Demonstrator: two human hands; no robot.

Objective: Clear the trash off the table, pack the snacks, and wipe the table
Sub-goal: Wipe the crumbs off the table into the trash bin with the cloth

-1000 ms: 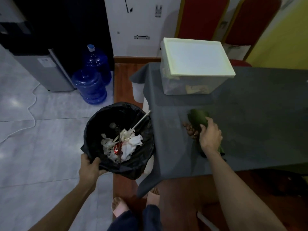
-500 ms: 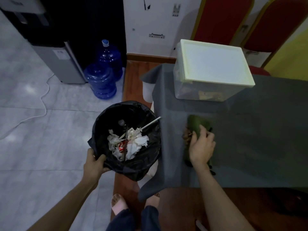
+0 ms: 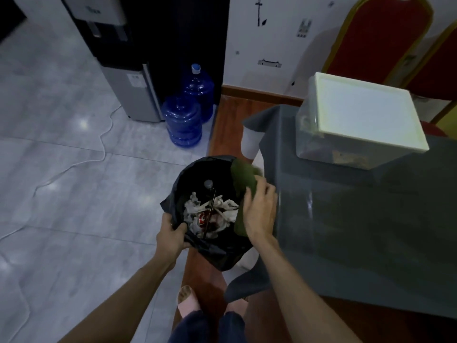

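A trash bin lined with a black bag [image 3: 183, 179] stands against the left edge of the table with the grey cloth [image 3: 371, 231]. White paper scraps and a red can [image 3: 204, 217] lie inside it. My left hand [image 3: 173, 235] grips the bag's near rim. My right hand [image 3: 259, 211] presses a green cloth [image 3: 243, 179] that hangs over the bin's right rim, past the table edge. A clear storage box with a white lid [image 3: 363, 115] sits on the table's far left part.
Two blue water bottles [image 3: 184, 122] and a water dispenser [image 3: 123, 70] stand on the tiled floor at the back left. A white cable [image 3: 74, 164] runs across the tiles. Red chairs [image 3: 380, 38] stand behind the table. My feet in slippers [image 3: 188, 300] are near the table corner.
My right hand has swept the green cloth leftward across the table and over the bin's rim. The small brown crumbs beside the cloth are out of sight. My left hand stays on the bag.
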